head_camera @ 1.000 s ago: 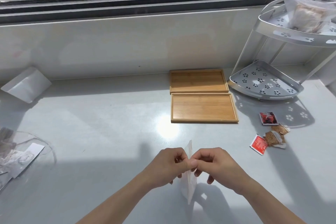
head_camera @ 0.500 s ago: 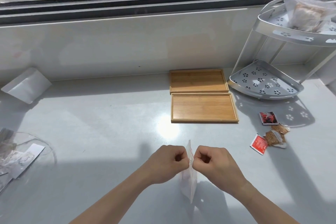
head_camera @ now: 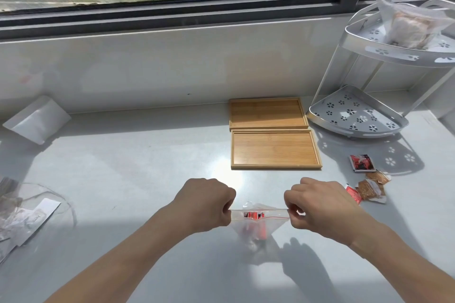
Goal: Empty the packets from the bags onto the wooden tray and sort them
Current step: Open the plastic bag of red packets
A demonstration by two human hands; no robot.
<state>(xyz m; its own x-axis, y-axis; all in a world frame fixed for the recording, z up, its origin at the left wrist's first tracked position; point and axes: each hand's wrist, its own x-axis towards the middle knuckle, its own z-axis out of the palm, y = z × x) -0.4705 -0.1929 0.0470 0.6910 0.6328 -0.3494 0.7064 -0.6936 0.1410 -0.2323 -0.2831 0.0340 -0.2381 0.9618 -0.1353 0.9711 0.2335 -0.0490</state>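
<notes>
Pinching the clear bag's (head_camera: 258,229) mouth taut above the tabletop (head_camera: 123,167), left hand (head_camera: 206,202) and right hand (head_camera: 317,204) fingers closed on its edges, seemingly opening it; tipping packets onto the near wooden tray (head_camera: 275,150) is coming next.

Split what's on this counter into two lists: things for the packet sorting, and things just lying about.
For the job:
clear bag held by left hand and right hand
near wooden tray
far wooden tray
loose packets

Lying about:
corner rack
white pouch
</notes>
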